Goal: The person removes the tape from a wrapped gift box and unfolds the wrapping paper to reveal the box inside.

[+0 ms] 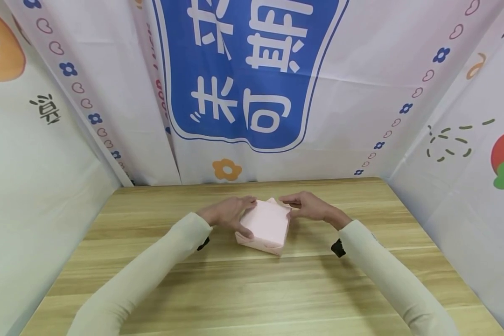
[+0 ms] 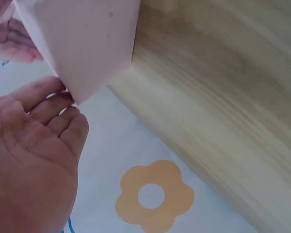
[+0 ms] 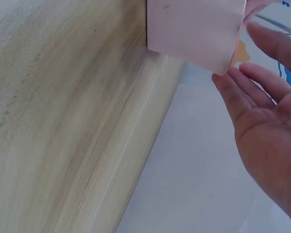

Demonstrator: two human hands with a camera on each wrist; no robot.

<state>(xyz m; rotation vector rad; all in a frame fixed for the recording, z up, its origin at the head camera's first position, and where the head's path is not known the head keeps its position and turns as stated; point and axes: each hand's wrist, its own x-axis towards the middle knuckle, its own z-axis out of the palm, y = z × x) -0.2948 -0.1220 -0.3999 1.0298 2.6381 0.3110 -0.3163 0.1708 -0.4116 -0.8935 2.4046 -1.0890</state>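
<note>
A pink box (image 1: 265, 223) with smooth paper-like sides rests on the wooden table, turned slightly askew. Its folded front edge faces me, and a small pink corner sticks out behind its top. My left hand (image 1: 231, 214) grips the box from the left, thumb across the near top corner and fingers toward the far edge. At the far right corner, my right hand (image 1: 312, 206) holds the box between thumb and fingertips. Both wrist views show a side of the box, with left fingertips (image 2: 70, 104) and right fingertips (image 3: 222, 80) touching its edge. The underside is hidden.
The wooden table (image 1: 235, 298) spreads around the box on all sides. White printed cloth (image 1: 126, 102) hangs behind the far edge and along both sides. A black strap (image 1: 338, 248) shows under the right wrist.
</note>
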